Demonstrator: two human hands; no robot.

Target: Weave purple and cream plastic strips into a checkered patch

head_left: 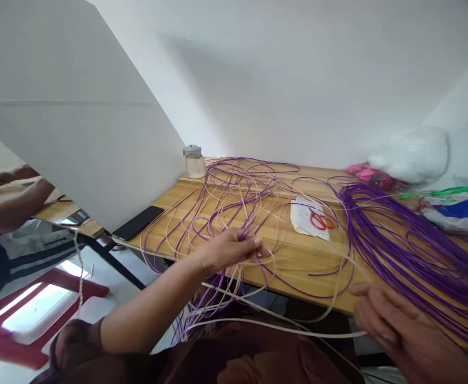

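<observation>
My left hand (236, 248) is closed in a pinch over the front of the table, gripping a bundle of thin purple and cream strands (247, 230). The strands spread in loose loops behind it and hang over the table edge below it. At the lower right, my right hand (396, 322) is slightly blurred, its fingers closed on a cream strand (282, 328). That strand curves across my lap toward the hanging bunch. Beyond my right hand lies a thick coil of purple strands (378, 240). Orange-handled scissors (321, 221) rest on a sheet of paper (303, 214) between the hands.
On the wooden table (293, 269) are a lidded jar (195, 162) and a black phone (138, 222). Plastic bags (412, 157) and a pink bundle (368, 173) sit at the back right. A person's forearms (22, 205) and a red stool (54, 304) show at the left.
</observation>
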